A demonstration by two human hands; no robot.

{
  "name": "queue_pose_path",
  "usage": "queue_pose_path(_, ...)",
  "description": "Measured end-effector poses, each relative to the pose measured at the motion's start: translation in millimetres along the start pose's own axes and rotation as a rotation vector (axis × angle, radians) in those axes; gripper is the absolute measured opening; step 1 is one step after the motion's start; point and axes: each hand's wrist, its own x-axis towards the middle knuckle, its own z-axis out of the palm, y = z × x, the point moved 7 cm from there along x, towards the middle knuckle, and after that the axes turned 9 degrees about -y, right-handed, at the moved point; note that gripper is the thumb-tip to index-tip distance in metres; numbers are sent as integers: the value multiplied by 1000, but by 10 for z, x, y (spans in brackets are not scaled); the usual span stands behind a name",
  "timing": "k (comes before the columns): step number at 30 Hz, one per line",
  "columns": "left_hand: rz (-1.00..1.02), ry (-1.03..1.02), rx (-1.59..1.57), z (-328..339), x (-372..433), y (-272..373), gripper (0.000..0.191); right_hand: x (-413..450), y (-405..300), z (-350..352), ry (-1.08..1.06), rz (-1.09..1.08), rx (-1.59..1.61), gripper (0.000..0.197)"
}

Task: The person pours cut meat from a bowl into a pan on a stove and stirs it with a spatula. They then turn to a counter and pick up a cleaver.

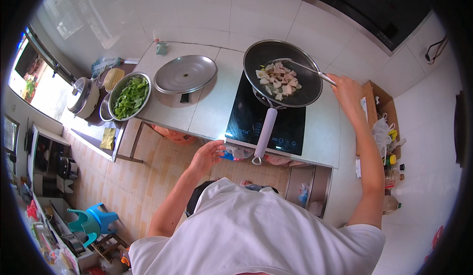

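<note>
My right hand [346, 90] grips the handle of a metal spatula [305, 66], whose blade rests among chopped pieces of pale meat [281, 79]. The meat lies in a black wok [255, 66] on a black induction cooktop [242, 118]. Toward me points the wok's pale purple handle [266, 131], with a metal loop at its end. My left hand [207, 157] hovers by the cooktop's front left corner, holding nothing, its fingers slightly bent and apart. Left of the cooktop a round metal lid [184, 74] lies on the tiled counter [210, 114].
A metal bowl [147, 99] of cut leafy greens [130, 97] stands at the left, beside a white electric pot [85, 99]. A cardboard box [384, 94] and several bottles [391, 201] line the right side. Plastic stools [98, 217] are on the floor.
</note>
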Motion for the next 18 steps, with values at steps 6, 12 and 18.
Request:
queue_pose_path(6, 21, -30, 32, 23, -18, 30, 33, 9, 21, 196, -125, -44, -21, 29)
queue_pose_path(12, 2, 1, 18, -23, -62, 15, 32, 36, 121, 2, -57, 65, 66, 25)
queue_pose_path(18, 5, -21, 36, 32, -21, 45, 31, 45, 457, 416, -166, 158, 333, 19)
